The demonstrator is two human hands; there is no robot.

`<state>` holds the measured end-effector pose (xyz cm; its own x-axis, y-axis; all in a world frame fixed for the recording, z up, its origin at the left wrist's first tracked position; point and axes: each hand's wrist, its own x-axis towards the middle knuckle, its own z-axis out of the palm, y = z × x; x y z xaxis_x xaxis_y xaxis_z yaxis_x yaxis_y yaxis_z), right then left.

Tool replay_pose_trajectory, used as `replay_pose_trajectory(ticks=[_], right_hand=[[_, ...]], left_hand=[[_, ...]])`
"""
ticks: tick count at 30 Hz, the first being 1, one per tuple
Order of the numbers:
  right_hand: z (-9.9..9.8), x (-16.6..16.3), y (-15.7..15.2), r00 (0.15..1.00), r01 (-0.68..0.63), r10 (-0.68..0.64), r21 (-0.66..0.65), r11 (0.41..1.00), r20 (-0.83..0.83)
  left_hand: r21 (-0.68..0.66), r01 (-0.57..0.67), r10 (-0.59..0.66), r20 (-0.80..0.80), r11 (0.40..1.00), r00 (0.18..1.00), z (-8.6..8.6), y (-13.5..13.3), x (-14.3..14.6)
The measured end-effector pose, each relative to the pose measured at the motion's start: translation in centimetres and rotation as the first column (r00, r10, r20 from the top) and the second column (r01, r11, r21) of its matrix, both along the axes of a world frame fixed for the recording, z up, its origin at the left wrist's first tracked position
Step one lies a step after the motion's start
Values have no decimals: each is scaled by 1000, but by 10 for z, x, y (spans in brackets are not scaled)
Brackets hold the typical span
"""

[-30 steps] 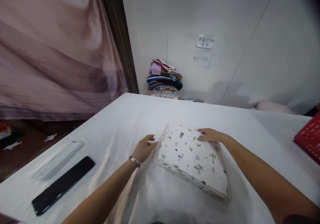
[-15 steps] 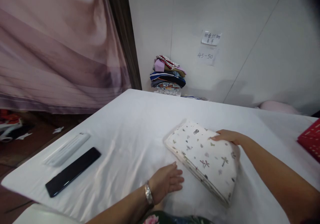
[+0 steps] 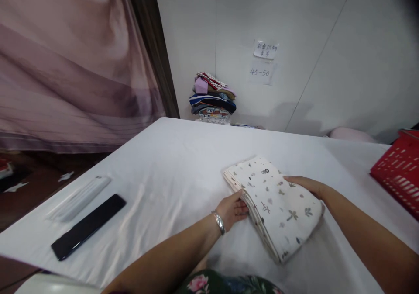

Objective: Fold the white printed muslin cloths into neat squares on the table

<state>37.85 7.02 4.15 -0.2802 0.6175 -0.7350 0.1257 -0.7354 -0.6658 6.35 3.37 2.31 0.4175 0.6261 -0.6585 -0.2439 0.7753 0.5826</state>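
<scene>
A folded white cloth (image 3: 275,202) printed with small plants and animals lies on the white table (image 3: 183,163). My left hand (image 3: 233,208), with a silver bracelet on its wrist, touches the cloth's near left edge, fingers stretched toward the layered fold. My right hand (image 3: 306,185) rests flat on the cloth's top right part, fingers extended.
A black flat bar (image 3: 88,226) and a white bar (image 3: 78,198) lie at the table's left. A red basket (image 3: 397,169) stands at the right edge. A pile of folded clothes (image 3: 212,99) sits against the white wall, under two paper notes (image 3: 263,60). A pink curtain (image 3: 72,67) hangs left.
The cloth has turned and slid toward the right. My left hand went from the far left edge, down to the table, then back against the cloth's near edge. My right hand stayed on top.
</scene>
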Motion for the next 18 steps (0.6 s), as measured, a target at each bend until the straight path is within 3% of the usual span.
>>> replay_pose_trajectory(ticks=[3,6,9,18], right_hand=[[-8,0,0,995,29,-41,126,992,91],[-15,4,-4,980,70,-111,239,969,164],[-18,7,-10,982,96,-132,246,965,136],[-8,-2,-19,999,22,-27,205,978,22]], left_hand=[[13,32,-31,-52,999,998,-1,6,6],[140,72,-51,-149,987,988,1,7,12],[271,83,-23,-217,959,976,4,4,17],[158,-251,236,106,955,966,-17,13,18]])
